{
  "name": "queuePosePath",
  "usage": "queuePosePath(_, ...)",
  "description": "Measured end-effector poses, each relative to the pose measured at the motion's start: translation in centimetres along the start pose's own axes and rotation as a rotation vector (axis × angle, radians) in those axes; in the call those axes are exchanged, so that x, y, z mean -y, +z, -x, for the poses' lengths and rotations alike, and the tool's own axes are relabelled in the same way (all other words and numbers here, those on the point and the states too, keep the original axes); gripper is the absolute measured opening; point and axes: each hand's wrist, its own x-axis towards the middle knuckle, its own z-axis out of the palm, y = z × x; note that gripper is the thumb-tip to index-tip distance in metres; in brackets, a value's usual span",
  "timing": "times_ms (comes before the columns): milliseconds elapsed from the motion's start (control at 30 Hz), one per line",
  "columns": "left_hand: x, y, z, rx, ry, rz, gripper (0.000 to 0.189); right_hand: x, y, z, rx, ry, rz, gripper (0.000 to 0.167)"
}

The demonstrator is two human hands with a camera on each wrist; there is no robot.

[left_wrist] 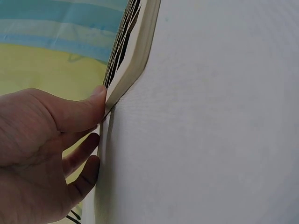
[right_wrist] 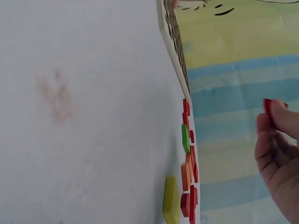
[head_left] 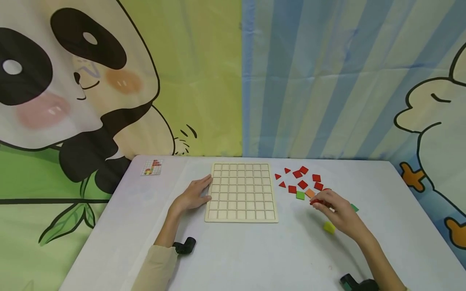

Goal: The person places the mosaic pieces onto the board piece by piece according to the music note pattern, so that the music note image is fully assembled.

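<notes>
A pale wooden grid board (head_left: 241, 221) with square cells lies in the middle of the table. At its left edge my left hand (head_left: 190, 195) rests with fingers extended; the left wrist view shows the thumb (left_wrist: 81, 112) against the board's rim (left_wrist: 133, 70). Raised above the table on the right, my right hand (head_left: 338, 211) pinches a small red piece (right_wrist: 267, 106) between thumb and fingers, which hide its full shape. Around that hand lie red squares (head_left: 302, 184), red triangles (head_left: 282, 184), a green square (head_left: 300, 195), an orange piece (head_left: 309, 193) and a yellow piece (head_left: 329, 227).
A small card (head_left: 152, 167) with a coloured grid picture lies at the table's far left. Another green piece (head_left: 354, 207) shows partly behind the right hand. The white table (head_left: 255, 258) ends at a cartoon curtain (head_left: 313, 81) at the back.
</notes>
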Motion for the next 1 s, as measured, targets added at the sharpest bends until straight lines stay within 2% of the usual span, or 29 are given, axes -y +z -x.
queuePosePath(67,0.0,0.0,0.1,-0.002,-0.002,0.006,0.069,0.2,-0.1,-0.1,-0.037,-0.028,-0.09,0.027)
queuePosePath(167,0.0,0.0,0.1,-0.004,-0.004,0.006,0.069,0.6,-0.1,-0.1,-0.053,0.001,-0.177,0.027)
queuePosePath(367,0.0,0.0,0.1,-0.006,-0.006,-0.001,0.069,1.2,0.7,-0.1,-0.095,0.143,-0.21,0.029)
queuePosePath(467,0.0,0.0,0.0,-0.002,-0.009,-0.004,0.069,1.3,1.3,-0.2,-0.129,0.17,-0.236,0.027)
queuePosePath(633,-0.2,-0.1,-0.1,-0.009,-0.008,-0.011,0.069,1.9,2.0,-0.9,-0.166,0.149,-0.258,0.027)
queuePosePath(800,-0.4,-0.1,-0.1,-0.003,0.008,-0.013,0.069,3.0,2.9,-2.3,-0.171,0.143,-0.269,0.026)
queuePosePath(1000,-0.4,0.0,0.1,-0.002,-0.02,-0.002,0.069,4.6,4.2,-4.2,-0.135,0.05,-0.33,0.029)
